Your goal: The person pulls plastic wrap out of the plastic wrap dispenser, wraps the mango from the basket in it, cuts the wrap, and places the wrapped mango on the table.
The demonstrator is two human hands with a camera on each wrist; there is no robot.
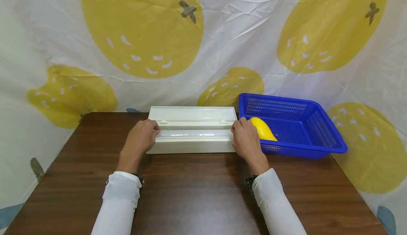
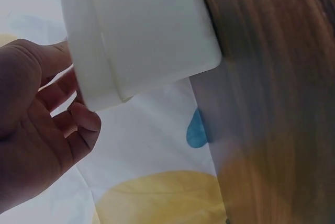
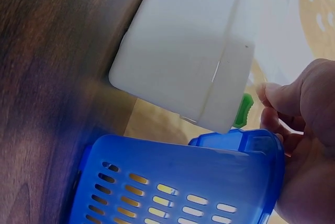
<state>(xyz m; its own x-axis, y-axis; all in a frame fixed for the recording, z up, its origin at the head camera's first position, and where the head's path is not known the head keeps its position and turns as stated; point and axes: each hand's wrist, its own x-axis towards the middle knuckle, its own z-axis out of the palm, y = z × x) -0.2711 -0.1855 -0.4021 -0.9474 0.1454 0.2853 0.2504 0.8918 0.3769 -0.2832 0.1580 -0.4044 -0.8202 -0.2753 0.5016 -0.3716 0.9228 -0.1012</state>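
Observation:
A long white cling film dispenser sits on the table, its lid tipped back. Clear, shiny cling film lies along the opening. My left hand is at the left end, thumb and forefinger pinching the film's edge; in the left wrist view the box's end wall partly hides the fingertips. At the other end, my right hand pinches the film between thumb and fingertips. A small green piece shows at the box's rim beside the right fingers in the right wrist view.
Close against the dispenser's right end stands a blue perforated basket, with a smooth yellow rounded thing inside. The right hand overlaps the basket's left side. Behind the brown wooden table hangs a fruit-patterned cloth.

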